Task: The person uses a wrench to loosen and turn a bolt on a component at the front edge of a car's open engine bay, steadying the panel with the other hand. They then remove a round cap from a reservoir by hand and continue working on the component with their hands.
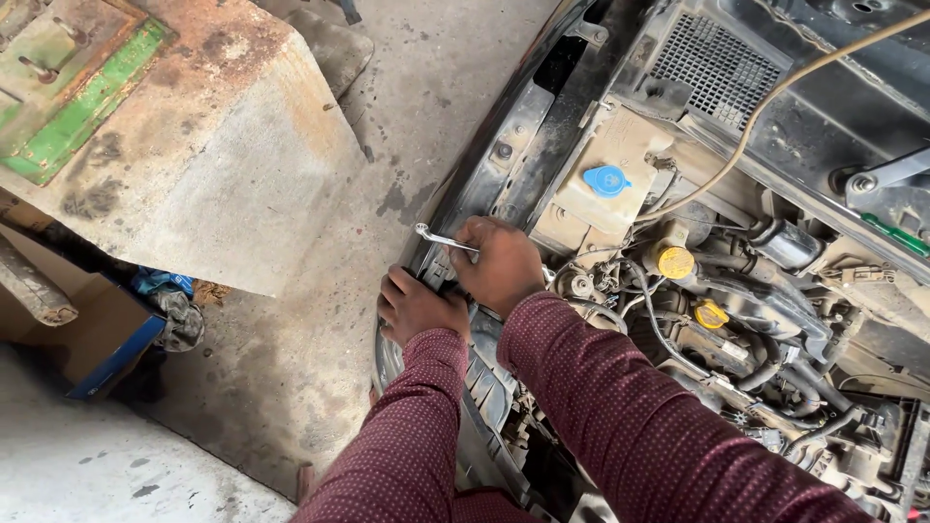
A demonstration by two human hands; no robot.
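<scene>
Right hand closed around a slim metal wrench, whose ring end juts out left of the knuckles over the front edge of the engine bay. Left hand just below, fingers curled on the dark front panel; both hands nearly touching. Blue reservoir cap sits nearby, up and right of the wrench.

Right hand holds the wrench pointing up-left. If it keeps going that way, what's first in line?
Likely the black front panel edge beside the right hand and its slim silver wrench; past that, bare concrete floor. Depth is unclear.
</scene>
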